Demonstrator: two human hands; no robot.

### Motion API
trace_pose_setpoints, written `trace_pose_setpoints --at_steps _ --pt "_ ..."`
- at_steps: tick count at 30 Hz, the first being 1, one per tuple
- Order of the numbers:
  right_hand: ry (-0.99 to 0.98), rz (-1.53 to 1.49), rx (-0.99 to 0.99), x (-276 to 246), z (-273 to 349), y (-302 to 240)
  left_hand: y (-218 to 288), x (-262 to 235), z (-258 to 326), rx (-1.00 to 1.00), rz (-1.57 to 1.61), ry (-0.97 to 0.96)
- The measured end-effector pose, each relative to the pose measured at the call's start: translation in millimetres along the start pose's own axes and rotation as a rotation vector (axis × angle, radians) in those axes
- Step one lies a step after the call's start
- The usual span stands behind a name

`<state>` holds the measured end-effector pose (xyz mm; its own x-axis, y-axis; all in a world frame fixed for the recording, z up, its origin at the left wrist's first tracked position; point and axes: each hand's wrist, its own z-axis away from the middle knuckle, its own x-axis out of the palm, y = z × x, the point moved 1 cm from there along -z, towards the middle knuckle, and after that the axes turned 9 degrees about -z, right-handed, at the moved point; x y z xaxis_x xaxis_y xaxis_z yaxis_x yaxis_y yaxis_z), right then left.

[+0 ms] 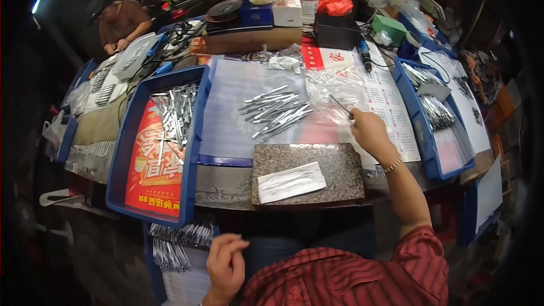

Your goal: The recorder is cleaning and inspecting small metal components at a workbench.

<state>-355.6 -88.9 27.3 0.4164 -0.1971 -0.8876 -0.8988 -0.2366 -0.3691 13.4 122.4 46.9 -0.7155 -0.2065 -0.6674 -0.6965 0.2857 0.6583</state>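
My right hand [371, 133] is closed, pinching a thin dark metal rod [340, 103] over clear plastic film [334, 82] on the table. Left of it, a loose pile of slender silver metal pieces [272, 110] lies on a translucent sheet [221, 119]. Nearer me, a folded white cloth or paper pad [292, 182], streaked grey, rests on a speckled stone slab [345, 175]. Low by my lap, my left hand [226, 266] is loosely bent with its fingers apart, and nothing shows in it. Beside it are bundles of similar metal pieces [173, 255].
A blue tray [195, 153] with metal pieces over red printed packaging stands left. Another blue tray [462, 164] with bundled pieces sits right. Boxes, including a black one [337, 31], line the back near a blue-black handheld tool [365, 55]. Another person [127, 20] works at far left.
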Motion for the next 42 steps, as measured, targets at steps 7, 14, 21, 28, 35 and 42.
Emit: trace_pose_setpoints --at_steps 7,14,21,28,35,42 --pt "0.21 -0.293 0.086 -59 74 -56 -7 60 -148 0.06 0.166 -0.122" --pt "0.117 -0.574 0.218 -65 146 -63 -51 137 -217 0.254 -0.426 -0.186" --pt "0.062 -0.747 0.255 -47 161 -55 -48 145 -245 0.219 -0.506 -0.483" --pt "-0.033 -0.873 0.181 -43 153 -65 -56 139 -252 0.308 -0.554 -0.584" --pt "-0.068 -0.916 0.152 -32 158 -81 -51 143 -258 0.296 -0.499 -0.762" --pt "-0.118 -0.909 0.163 -34 160 -93 -62 135 -255 0.451 -0.445 -0.59"
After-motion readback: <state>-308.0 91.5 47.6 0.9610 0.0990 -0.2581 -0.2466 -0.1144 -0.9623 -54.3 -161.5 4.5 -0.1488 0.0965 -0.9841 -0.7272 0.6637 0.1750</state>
